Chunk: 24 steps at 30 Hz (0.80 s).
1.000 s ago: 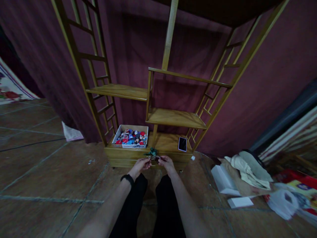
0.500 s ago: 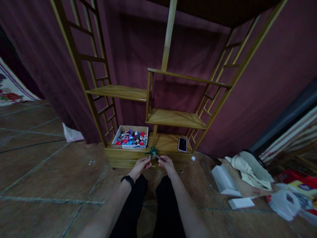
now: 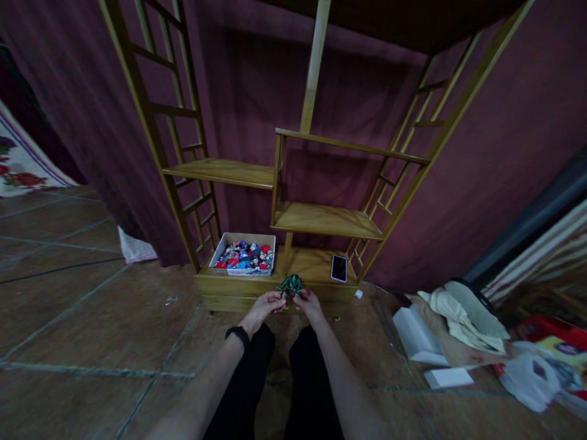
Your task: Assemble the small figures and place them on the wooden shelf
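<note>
Between the fingers point(image 3: 274, 297) sits a shiny green object point(image 3: 292, 283), perhaps a figurine.

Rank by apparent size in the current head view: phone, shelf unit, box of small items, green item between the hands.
1. Shelf unit
2. Box of small items
3. Phone and green item: too alike to rank

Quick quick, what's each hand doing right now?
Left hand: closed, fingers pinching the small green object from its left side.
Right hand: closed, fingers pinching the same object from its right side.
</note>
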Each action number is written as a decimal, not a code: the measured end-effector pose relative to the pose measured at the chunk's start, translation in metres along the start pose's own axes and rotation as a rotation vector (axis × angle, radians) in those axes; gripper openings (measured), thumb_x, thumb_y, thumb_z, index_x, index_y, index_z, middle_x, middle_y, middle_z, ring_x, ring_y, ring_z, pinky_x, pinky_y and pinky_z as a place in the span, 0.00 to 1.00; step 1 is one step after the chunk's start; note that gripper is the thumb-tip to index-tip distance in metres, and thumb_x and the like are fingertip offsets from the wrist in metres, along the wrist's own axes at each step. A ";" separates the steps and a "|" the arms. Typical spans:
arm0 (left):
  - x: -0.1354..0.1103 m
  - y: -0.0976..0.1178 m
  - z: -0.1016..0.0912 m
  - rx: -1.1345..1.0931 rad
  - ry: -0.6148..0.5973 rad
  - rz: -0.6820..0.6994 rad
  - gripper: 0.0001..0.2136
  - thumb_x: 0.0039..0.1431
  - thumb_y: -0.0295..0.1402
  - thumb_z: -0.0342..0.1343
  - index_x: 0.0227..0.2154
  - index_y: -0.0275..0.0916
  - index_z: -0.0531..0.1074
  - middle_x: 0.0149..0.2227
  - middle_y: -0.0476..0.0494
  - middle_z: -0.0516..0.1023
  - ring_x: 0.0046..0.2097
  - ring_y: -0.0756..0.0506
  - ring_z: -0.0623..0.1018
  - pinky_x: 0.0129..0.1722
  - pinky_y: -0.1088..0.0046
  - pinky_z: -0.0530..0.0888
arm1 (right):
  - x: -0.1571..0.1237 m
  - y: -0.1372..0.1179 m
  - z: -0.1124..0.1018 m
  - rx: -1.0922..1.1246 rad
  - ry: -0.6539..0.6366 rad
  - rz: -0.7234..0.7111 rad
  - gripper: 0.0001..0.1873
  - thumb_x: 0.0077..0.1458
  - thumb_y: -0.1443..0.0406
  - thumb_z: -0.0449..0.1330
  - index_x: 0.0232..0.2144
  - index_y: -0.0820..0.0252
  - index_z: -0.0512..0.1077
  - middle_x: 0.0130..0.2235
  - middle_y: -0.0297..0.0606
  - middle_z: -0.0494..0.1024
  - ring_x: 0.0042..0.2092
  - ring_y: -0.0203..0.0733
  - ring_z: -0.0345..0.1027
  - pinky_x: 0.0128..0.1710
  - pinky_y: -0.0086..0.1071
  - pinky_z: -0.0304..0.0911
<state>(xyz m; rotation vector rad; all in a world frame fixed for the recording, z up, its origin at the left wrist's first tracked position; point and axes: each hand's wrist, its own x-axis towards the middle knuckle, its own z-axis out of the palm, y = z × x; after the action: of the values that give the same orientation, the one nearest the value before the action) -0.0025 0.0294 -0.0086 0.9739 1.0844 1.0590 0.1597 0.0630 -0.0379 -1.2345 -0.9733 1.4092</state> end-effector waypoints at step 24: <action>0.013 -0.018 0.004 0.089 0.049 0.146 0.17 0.32 0.35 0.65 0.24 0.35 0.63 0.19 0.55 0.67 0.21 0.54 0.68 0.24 0.78 0.65 | 0.016 0.026 -0.006 -0.227 -0.036 -0.116 0.18 0.36 0.60 0.60 0.33 0.58 0.65 0.36 0.36 0.74 0.36 0.41 0.69 0.27 0.29 0.64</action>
<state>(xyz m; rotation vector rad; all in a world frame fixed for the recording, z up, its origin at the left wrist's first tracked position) 0.0061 0.0376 -0.0275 1.1171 1.1214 1.1661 0.1613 0.0737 -0.0669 -1.2979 -1.2370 1.2604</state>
